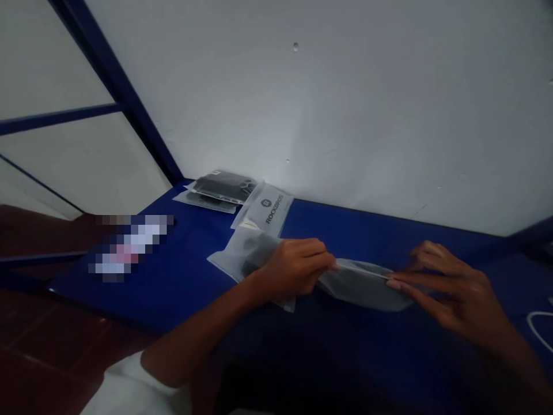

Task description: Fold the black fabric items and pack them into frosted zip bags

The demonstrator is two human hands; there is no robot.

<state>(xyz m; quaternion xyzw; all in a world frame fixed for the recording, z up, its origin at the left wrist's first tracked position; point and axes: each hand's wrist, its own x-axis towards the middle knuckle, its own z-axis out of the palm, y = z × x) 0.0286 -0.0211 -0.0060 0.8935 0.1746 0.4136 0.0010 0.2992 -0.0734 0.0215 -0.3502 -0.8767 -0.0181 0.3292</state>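
Note:
Between my two hands is a frosted plastic zip bag (pixel 363 291), raised a little over the blue table with its top edge toward me. My left hand (pixel 298 265) pinches that edge at one end. At the other end, the thumb and fingertips of my right hand (pixel 449 282) are closed on the same edge. Something dark shows faintly inside the bag; I cannot make out what. Partly behind my left hand lies another frosted bag (pixel 242 253) with dark contents. Beyond it rests a pale bag (pixel 270 207) printed "ROCKBROS".
Against the white wall (pixel 345 115), packaged dark items (pixel 224 185) are stacked on the blue table (pixel 181 265). A pixelated flat object (pixel 132 248) lies near the table's left edge. Blue frame bars (pixel 103 63) rise at the left. A white cable (pixel 538 328) curves at the far right.

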